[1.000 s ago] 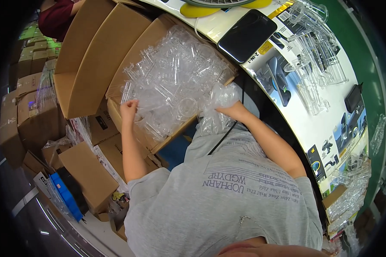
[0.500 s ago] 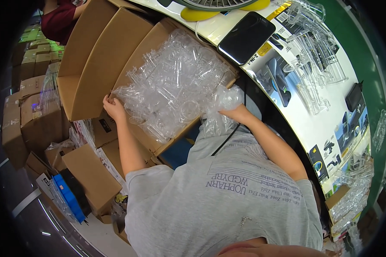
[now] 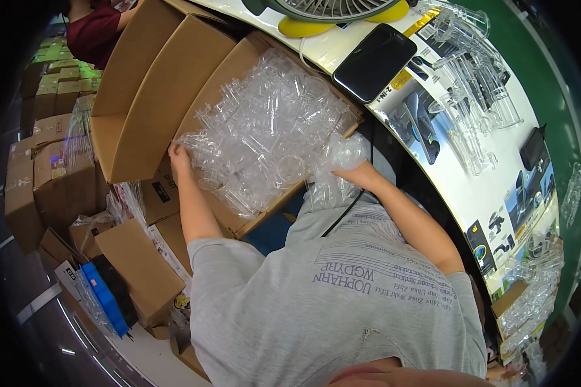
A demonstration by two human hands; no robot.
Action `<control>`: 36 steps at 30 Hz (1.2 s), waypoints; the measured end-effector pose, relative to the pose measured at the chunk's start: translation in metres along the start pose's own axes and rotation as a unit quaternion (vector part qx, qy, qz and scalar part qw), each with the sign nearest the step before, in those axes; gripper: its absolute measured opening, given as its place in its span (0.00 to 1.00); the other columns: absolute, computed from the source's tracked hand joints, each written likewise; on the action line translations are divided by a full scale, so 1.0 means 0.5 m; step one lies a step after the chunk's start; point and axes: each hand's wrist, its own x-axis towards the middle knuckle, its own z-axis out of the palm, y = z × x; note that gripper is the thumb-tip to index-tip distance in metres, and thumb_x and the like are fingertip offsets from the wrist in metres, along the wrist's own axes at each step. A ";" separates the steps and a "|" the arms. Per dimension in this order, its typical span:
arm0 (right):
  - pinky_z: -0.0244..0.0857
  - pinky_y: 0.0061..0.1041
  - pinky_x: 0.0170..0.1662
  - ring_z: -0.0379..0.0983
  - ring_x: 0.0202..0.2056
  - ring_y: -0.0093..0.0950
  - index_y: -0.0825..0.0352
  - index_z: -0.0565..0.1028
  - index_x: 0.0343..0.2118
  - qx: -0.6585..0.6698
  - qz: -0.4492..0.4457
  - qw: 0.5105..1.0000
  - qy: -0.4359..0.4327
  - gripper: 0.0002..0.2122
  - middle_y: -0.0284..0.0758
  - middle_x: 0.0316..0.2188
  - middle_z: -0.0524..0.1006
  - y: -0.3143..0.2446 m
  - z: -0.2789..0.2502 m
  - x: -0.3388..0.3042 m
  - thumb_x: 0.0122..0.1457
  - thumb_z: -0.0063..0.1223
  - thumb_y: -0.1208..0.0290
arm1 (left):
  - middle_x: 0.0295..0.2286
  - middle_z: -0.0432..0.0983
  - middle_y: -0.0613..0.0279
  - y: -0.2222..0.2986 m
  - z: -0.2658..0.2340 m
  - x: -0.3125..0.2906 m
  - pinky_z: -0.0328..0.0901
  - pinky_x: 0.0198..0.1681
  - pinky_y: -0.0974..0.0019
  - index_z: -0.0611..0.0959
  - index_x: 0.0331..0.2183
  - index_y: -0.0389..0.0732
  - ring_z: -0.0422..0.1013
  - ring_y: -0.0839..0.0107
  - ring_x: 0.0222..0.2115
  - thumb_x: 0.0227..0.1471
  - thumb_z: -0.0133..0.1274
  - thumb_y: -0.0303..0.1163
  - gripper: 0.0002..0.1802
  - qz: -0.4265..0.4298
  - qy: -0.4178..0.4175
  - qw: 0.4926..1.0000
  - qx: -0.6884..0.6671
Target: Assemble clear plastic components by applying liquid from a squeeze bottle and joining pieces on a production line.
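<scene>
A large heap of clear plastic parts (image 3: 271, 109), some tube-shaped and some ring-shaped, fills an open cardboard box (image 3: 265, 216) before me. My left hand (image 3: 179, 158) is at the heap's left edge, against the box side. Its fingers are curled and partly hidden, and what they pinch is too small to make out. My right hand (image 3: 361, 174) is closed on a crinkled clear plastic bag (image 3: 343, 151) by the box's near right corner, over my lap. Whether the bag has anything in it is hard to see.
Raised cardboard flaps (image 3: 164, 90) stand left of the heap. On the table to the right lie a black phone (image 3: 376, 62), clear tubular parts (image 3: 471, 97) and a fan (image 3: 332, 6). A black cable (image 3: 345, 213) crosses my lap. Another person's dark red sleeve (image 3: 95, 33) shows far left.
My left hand has shifted slightly right and up along the heap's edge, and its fingers show less. My right hand stays on the plastic bag. The whole view has shifted a little.
</scene>
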 end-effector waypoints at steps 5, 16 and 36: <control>0.61 0.27 0.46 0.69 0.42 0.31 0.69 0.70 0.41 0.010 0.016 1.000 0.004 0.20 0.39 0.39 0.73 -0.010 0.001 -0.003 0.42 0.58 0.71 | 0.20 0.71 0.68 0.040 0.010 -0.014 0.56 0.20 0.79 0.79 0.33 0.35 0.63 0.82 0.18 0.49 0.51 0.30 0.10 -0.083 -0.042 0.990 -0.101; 0.61 0.26 0.47 0.69 0.42 0.30 0.68 0.70 0.41 -0.010 -0.013 1.000 -0.002 0.20 0.39 0.38 0.73 0.008 0.003 0.008 0.41 0.58 0.72 | 0.41 0.72 0.56 0.266 -0.067 -0.116 0.62 0.43 0.71 0.79 0.32 0.35 0.67 0.71 0.41 0.51 0.51 0.26 0.06 0.240 -0.099 0.964 0.058; 0.55 0.26 0.53 0.63 0.49 0.30 0.66 0.67 0.47 -0.084 -0.238 0.967 0.021 0.26 0.39 0.46 0.68 -0.021 -0.004 0.004 0.40 0.58 0.72 | 0.36 0.72 0.58 0.442 0.249 -0.622 0.62 0.42 0.70 0.74 0.31 0.37 0.69 0.71 0.35 0.52 0.47 0.28 0.05 0.082 -0.549 0.804 -0.213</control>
